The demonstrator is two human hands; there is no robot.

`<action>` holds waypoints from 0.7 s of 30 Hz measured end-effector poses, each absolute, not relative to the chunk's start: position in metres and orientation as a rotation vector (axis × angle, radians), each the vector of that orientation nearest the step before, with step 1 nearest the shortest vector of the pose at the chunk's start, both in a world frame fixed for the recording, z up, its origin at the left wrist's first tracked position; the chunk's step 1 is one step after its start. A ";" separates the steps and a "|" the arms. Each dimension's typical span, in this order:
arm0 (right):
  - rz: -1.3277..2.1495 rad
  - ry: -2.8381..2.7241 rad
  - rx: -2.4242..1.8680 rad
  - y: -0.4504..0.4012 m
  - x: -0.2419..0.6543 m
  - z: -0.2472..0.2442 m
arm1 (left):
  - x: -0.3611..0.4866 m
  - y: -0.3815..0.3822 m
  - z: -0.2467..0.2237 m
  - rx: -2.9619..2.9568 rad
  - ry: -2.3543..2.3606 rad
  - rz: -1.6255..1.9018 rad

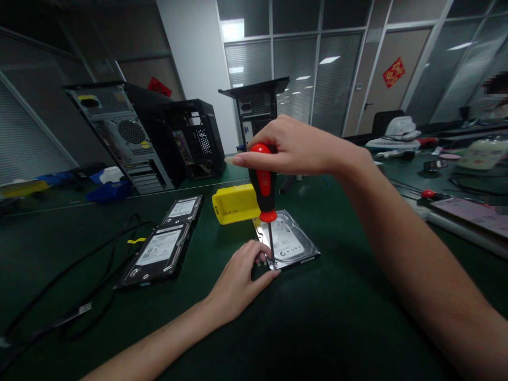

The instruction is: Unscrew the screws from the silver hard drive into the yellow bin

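My right hand [283,145] is wrapped round the top of a red and black screwdriver [265,185], which stands nearly upright. Its tip meets the near left corner of a silver hard drive [288,238] lying on the green table. My left hand [242,272] is at that same corner, thumb and index finger closed around the drive's edge beside the tip. Whatever small part may be under the tip is too small to tell. A yellow bin [236,205] sits just behind the drive.
Two more hard drives [161,251] lie to the left near black cables [91,286]. Computer cases [138,132] stand at the back left, another [256,106] behind my right hand. At right are a phone [472,214] and a second screwdriver [432,194].
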State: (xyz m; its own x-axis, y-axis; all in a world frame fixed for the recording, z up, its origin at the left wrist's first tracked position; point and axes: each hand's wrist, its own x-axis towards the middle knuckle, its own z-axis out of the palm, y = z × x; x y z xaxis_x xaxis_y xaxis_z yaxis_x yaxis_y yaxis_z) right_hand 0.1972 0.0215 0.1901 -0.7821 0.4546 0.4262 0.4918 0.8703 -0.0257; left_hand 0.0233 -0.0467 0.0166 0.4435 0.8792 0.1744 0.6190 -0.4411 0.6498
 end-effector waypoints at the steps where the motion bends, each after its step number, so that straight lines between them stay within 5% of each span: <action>1: -0.105 -2.625 -0.697 0.022 0.198 0.190 | 0.023 -0.047 0.016 2.197 1.254 0.688; 21: -0.062 -2.642 -0.640 0.024 0.201 0.190 | 0.023 -0.049 0.018 2.227 1.250 0.648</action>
